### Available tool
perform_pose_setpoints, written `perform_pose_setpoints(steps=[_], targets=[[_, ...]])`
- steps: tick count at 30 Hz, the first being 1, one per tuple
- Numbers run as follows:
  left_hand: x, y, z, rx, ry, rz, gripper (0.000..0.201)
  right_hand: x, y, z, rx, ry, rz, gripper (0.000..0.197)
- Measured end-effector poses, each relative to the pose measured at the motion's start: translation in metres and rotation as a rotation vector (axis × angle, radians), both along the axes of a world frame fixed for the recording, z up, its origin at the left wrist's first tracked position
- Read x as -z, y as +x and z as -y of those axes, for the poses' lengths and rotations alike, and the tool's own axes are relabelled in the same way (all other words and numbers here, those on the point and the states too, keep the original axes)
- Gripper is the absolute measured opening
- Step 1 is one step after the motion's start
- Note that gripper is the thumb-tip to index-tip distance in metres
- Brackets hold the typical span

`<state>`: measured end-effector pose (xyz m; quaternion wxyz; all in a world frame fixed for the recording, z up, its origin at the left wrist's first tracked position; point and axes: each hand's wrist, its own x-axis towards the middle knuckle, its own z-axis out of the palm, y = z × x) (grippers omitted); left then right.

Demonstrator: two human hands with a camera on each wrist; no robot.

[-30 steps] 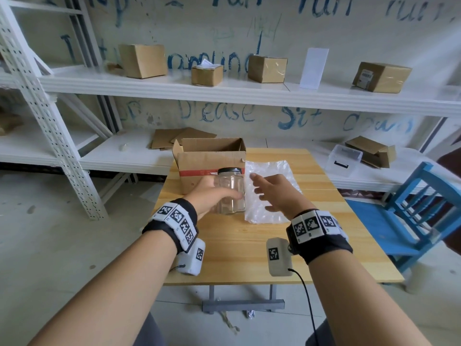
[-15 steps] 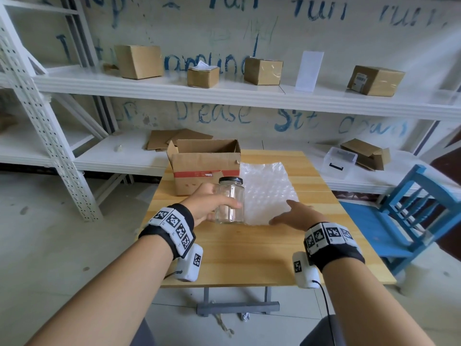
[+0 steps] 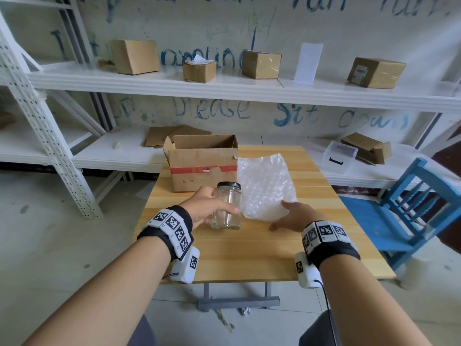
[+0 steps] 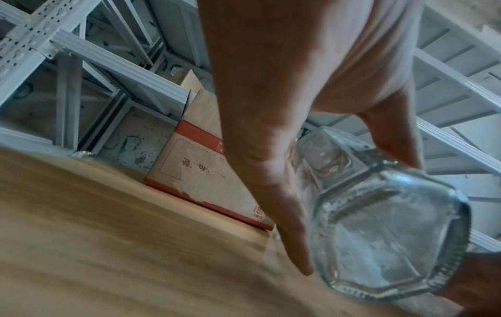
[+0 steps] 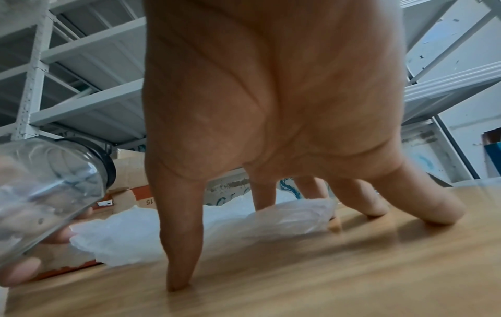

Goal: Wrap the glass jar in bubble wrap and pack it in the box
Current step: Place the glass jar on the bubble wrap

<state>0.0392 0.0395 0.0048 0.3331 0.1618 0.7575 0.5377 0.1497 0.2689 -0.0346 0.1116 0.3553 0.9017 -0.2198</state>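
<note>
Left hand [image 3: 204, 208] grips glass jar [image 3: 227, 208], upright near the table's [image 3: 224, 258] front. Right hand [image 3: 294, 216] spread flat, fingers [image 5: 260, 193] pressing bubble wrap's [image 3: 267, 186] near edge, just right of jar. Open box [image 3: 203, 166] behind.

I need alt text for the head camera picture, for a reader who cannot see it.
A left hand holds an empty glass jar with a black lid above a wooden table, while the right hand presses on a bubble wrap sheet. An open cardboard box stands behind the jar.
</note>
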Motion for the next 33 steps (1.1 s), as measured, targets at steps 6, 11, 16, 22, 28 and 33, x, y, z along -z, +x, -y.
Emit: perform_pose_setpoints(steps=[6, 11, 16, 22, 28, 33], targets=[[0.003, 0.006, -0.006, 0.009, 0.012, 0.015, 0.061, -0.002, 0.003, 0.002, -0.029, 0.012, 0.010, 0.111], [0.005, 0.008, -0.008, 0.017, -0.003, 0.020, 0.051, -0.001, 0.006, 0.007, -0.027, 0.003, 0.002, 0.112], [0.004, 0.007, -0.009, 0.013, 0.027, 0.034, 0.078, -0.002, 0.009, 0.009, -0.026, -0.001, -0.004, 0.109], [-0.003, 0.008, -0.013, 0.011, 0.034, 0.025, 0.059, -0.004, 0.014, 0.012, -0.011, -0.014, -0.014, 0.109], [0.001, 0.006, -0.016, -0.016, 0.046, 0.043, 0.053, -0.008, 0.018, 0.015, -0.012, -0.016, -0.022, 0.108], [0.002, 0.004, -0.018, 0.006, 0.039, 0.046, 0.046, -0.010, 0.019, 0.016, -0.031, -0.010, 0.005, 0.110]])
